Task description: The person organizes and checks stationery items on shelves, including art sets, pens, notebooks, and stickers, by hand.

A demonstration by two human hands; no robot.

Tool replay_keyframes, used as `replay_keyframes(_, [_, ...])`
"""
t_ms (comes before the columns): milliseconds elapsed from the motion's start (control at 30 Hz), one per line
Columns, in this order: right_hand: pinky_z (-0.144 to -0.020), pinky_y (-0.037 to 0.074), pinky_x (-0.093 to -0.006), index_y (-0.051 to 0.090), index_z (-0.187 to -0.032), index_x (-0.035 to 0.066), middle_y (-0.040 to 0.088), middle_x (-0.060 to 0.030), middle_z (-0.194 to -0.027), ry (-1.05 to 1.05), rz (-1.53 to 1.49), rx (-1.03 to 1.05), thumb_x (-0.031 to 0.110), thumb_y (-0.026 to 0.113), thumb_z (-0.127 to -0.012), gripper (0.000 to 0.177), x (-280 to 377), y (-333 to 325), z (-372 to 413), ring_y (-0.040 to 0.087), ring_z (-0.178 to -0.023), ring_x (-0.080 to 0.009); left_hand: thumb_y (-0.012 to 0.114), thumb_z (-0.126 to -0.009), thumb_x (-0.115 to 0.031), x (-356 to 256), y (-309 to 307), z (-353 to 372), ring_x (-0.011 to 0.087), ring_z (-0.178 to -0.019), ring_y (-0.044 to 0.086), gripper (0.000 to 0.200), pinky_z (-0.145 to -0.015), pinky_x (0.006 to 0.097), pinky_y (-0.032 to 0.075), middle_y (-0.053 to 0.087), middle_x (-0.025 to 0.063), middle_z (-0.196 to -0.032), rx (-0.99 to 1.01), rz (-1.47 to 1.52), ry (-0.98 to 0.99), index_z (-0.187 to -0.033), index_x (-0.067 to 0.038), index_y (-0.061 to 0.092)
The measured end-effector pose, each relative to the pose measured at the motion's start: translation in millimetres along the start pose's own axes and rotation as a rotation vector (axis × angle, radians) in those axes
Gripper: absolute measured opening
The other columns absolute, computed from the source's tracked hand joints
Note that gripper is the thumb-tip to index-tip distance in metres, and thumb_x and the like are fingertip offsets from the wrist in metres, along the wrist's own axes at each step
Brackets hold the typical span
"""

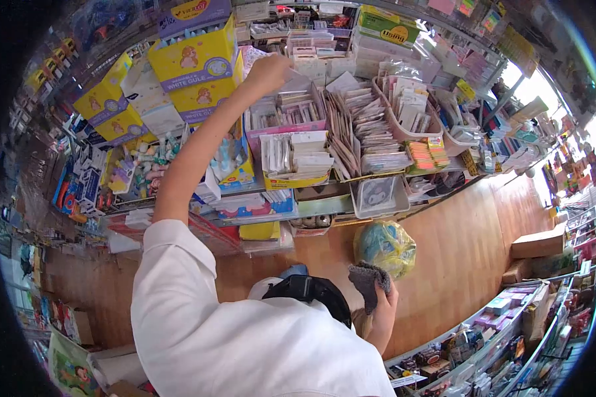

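My left hand (269, 73) reaches out over the shelf, its fingers curled closed at the back of a pink bin (286, 126) of small packets. What those fingers grip, if anything, is hidden. A pale patterned packet (251, 57) shows just behind that hand. Low on the right, my right hand (383, 306) is wrapped round a dark grey cloth (369, 281), which hangs in front of me above the floor. Below the pink bin stands a yellow-edged box (297, 177) packed with white packets.
Yellow-and-purple glue boxes (191, 59) are stacked at the left. Rows of card packets (377, 129) fill the middle shelf beside a pink basket (430, 122). A yellow plastic bag (397, 248) rests on the wooden floor (457, 264). Another loaded shelf (483, 331) lines the right.
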State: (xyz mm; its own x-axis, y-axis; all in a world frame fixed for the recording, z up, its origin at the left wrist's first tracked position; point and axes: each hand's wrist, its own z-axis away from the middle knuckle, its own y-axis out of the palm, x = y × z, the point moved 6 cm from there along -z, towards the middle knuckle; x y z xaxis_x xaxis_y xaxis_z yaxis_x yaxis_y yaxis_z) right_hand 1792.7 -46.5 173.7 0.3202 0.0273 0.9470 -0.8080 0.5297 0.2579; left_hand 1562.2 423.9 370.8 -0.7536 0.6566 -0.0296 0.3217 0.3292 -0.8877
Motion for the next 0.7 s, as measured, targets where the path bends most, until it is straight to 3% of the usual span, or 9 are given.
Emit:
replay_keyframes(133, [-0.086, 0.048, -0.0293, 0.059, -0.113, -0.004, 0.062, -0.0092, -0.106, 0.094, -0.035, 0.065, 0.008, 0.059, -0.090, 0.027, -12, 6, -9, 0.059, -0.097, -0.0172, 0.066, -0.074, -0.013, -11, 1, -5, 0.0342, -0.093, 0.061, 0.031, -0.079, 0.0431, 0.049, 0.064, 0.0164, -0.097, -0.033, 0.038, 0.038, -0.104, -0.008, 0.063])
replay_keyframes(200, [-0.086, 0.048, -0.0294, 0.058, -0.114, -0.004, 0.062, -0.0100, -0.108, 0.125, 0.057, 0.021, 0.008, 0.058, -0.090, 0.027, -5, 13, -11, 0.059, -0.098, -0.0172, 0.066, -0.073, -0.014, -11, 12, -15, 0.0354, -0.089, 0.062, 0.027, -0.076, 0.0438, 0.049, 0.063, 0.0169, -0.097, 0.052, -0.066, 0.067, -0.099, -0.006, 0.062])
replay_keyframes(333, [-0.086, 0.048, -0.0286, 0.057, -0.116, -0.004, 0.061, -0.0098, -0.108, 0.091, 0.087, 0.096, 0.007, 0.058, -0.089, 0.029, -3, 17, -26, 0.059, -0.098, -0.0171, 0.067, -0.072, -0.011, 1, 34, -27, 0.0370, -0.085, 0.062, 0.026, -0.072, 0.0452, 0.049, 0.062, 0.0171, -0.096, 0.064, -0.139, 0.106, -0.096, -0.005, 0.057])
replay_keyframes(400, [-0.086, 0.047, -0.0276, 0.055, -0.118, -0.005, 0.061, -0.0094, -0.108, 0.072, 0.101, 0.096, 0.006, 0.057, -0.090, 0.030, 4, 18, -26, 0.058, -0.098, -0.0165, 0.068, -0.068, -0.009, 3, 36, -26, 0.0364, -0.084, 0.062, 0.026, -0.071, 0.0456, 0.048, 0.062, 0.0165, -0.082, -0.035, -0.018, 0.175, -0.089, -0.002, 0.055])
replay_keyframes(533, [-0.085, 0.047, -0.0270, 0.055, -0.118, -0.005, 0.061, -0.0093, -0.109, 0.040, 0.181, 0.114, 0.005, 0.055, -0.090, 0.030, 2, 13, -26, 0.058, -0.098, -0.0159, 0.070, -0.070, -0.011, 22, 78, -31, 0.0368, -0.085, 0.061, 0.030, -0.070, 0.0455, 0.049, 0.061, 0.0156, -0.084, -0.062, 0.090, 0.177, -0.092, -0.002, 0.052])
replay_keyframes(600, [-0.084, 0.047, -0.0272, 0.057, -0.116, -0.006, 0.062, -0.0092, -0.107, 0.082, 0.149, 0.085, 0.006, 0.055, -0.090, 0.028, -4, 9, -24, 0.059, -0.097, -0.0156, 0.072, -0.071, -0.016, 19, 85, -33, 0.0364, -0.085, 0.061, 0.031, -0.071, 0.0449, 0.049, 0.061, 0.0150, -0.086, -0.196, 0.110, 0.258, -0.090, -0.002, 0.052])
replay_keyframes(700, [-0.083, 0.048, -0.0278, 0.058, -0.114, -0.005, 0.063, -0.0092, -0.104, 0.088, 0.170, 0.073, 0.006, 0.056, -0.090, 0.027, -7, 4, -20, 0.060, -0.094, -0.0163, 0.073, -0.069, -0.016, 11, 79, -33, 0.0354, -0.086, 0.061, 0.034, -0.072, 0.0441, 0.049, 0.062, 0.0164, -0.089, -0.101, 0.141, 0.294, -0.092, -0.002, 0.053])
